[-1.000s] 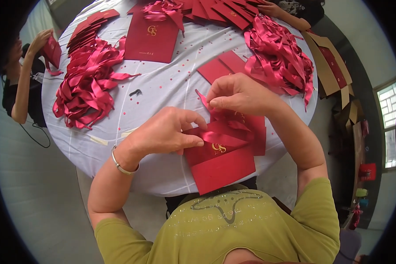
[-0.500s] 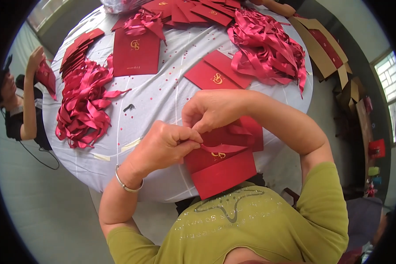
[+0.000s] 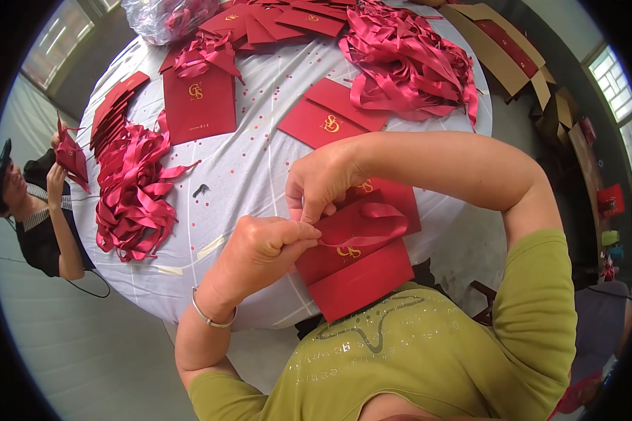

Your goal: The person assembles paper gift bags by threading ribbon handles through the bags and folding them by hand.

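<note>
Close to my body lies a flat red paper bag (image 3: 360, 281) with a gold emblem, its lower part folded up. A glossy dark-pink ribbon (image 3: 392, 223) loops over it. My left hand (image 3: 270, 245), a bangle on its wrist, is closed in a pinch on the ribbon's end. Against those fingertips, my right hand (image 3: 321, 181) bends down from above with its fingers closed on the same end; the exact spot between the fingers is hidden. Another red bag (image 3: 400, 200) shows partly beneath, beyond my right hand.
Ribbon heaps lie at left (image 3: 135, 189) and far right (image 3: 411, 63) of the white-clothed table (image 3: 253, 168). Flat red bags (image 3: 200, 105) and a stack of them (image 3: 119, 105) sit beyond. A co-worker (image 3: 42, 210) holds a bag at left. Open cardboard boxes (image 3: 495, 49) stand right.
My view has shifted slightly. Both hands stay together at the ribbon's end, and the loop now stands rounder over the bag. The co-worker's second hand has come up to their bag.
</note>
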